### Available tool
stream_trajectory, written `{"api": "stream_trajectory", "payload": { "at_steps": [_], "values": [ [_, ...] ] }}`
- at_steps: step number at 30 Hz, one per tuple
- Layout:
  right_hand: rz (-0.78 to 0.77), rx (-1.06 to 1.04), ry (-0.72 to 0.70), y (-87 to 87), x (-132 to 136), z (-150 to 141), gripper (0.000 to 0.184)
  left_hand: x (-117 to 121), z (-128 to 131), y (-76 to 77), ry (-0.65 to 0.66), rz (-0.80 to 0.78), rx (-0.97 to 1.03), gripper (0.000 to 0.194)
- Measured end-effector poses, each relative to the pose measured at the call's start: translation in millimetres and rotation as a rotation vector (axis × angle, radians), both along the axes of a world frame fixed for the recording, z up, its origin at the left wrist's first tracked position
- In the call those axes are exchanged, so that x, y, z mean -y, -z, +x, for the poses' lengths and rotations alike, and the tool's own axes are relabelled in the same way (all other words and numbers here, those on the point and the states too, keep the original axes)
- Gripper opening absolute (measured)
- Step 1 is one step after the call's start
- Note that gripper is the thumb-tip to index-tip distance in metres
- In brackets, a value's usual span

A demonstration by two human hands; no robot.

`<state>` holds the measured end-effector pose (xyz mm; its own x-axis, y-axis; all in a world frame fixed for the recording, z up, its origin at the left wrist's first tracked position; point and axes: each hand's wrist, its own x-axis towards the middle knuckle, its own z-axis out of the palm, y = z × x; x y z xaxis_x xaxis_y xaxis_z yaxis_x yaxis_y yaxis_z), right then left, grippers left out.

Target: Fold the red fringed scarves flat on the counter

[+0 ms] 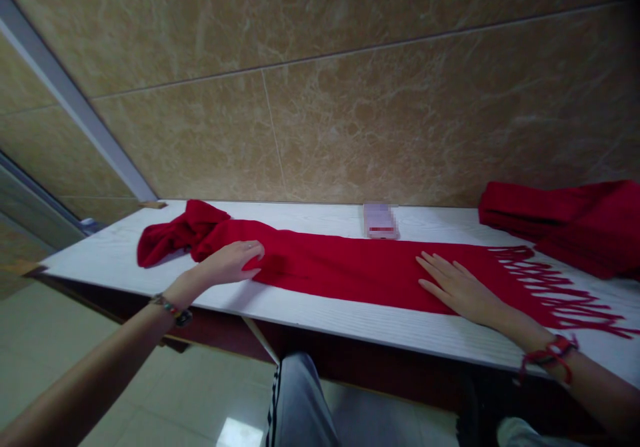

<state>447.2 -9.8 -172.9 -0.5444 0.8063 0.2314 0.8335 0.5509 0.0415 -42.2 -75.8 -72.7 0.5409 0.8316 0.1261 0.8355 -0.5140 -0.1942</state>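
Your right grip (457,290) lies palm down on the red scarf (345,270), fingers spread and straight, with hold of nothing. Your left grip (230,262) is loosely curved over the near edge of the cloth, thumb and fingers apart with red showing between them; you seem to have nothing pinched there, though how firmly it touches cannot be told.

Smoothing looks like the step in hand, so let the right palm act as an anchor, pressing lightly, while the left draws the slack sideways. Pull along the length rather than across it, or the long edges may bow.

Beyond your left fingers, the scarf gathers into a bunched end (210,223); tease that out in layers, since one sharp tug could drag the flat part crooked. Past your right wrist, the fringe (565,293) fans across the white table (110,247) and would be best combed straight.

Mind the pixelated phone-like object (380,221) just beside the far edge, and the other red cloth (565,223) near the fringe.
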Motion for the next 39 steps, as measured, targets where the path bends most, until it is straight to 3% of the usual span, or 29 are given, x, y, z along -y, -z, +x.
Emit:
{"api": "stream_trajectory", "payload": {
  "at_steps": [3,6,16,23,31,35,39],
  "values": [
    [0.004,-0.006,0.014,0.2,0.0,-0.1,0.062,-8.8,36.7,6.7,0.076,-0.007,-0.131,0.023],
    [-0.011,-0.003,0.021,-3.0,1.5,-1.8,0.062,-16.2,47.3,13.5,0.103,-0.008,-0.252,0.029],
    [-0.031,-0.024,0.032,-5.0,2.3,-2.5,0.06,-13.8,32.5,18.3,0.035,-0.001,-0.276,0.03],
    [-0.005,0.018,0.04,-5.6,3.6,-3.7,0.06,-6.8,24.7,10.3,-0.052,0.144,-0.275,0.024],
    [-0.003,-0.016,0.019,-7.4,4.3,-3.0,0.056,11.6,-8.4,38.8,-0.113,0.017,-0.127,0.032],
    [-0.009,-0.019,0.013,-9.3,5.5,-3.8,0.055,11.5,-10.1,28.3,-0.104,-0.034,-0.126,0.03],
    [-0.018,-0.023,0.024,-11.7,7.0,-5.1,0.056,20.1,-10.0,18.4,-0.12,0.016,-0.079,0.029]
  ]
}}
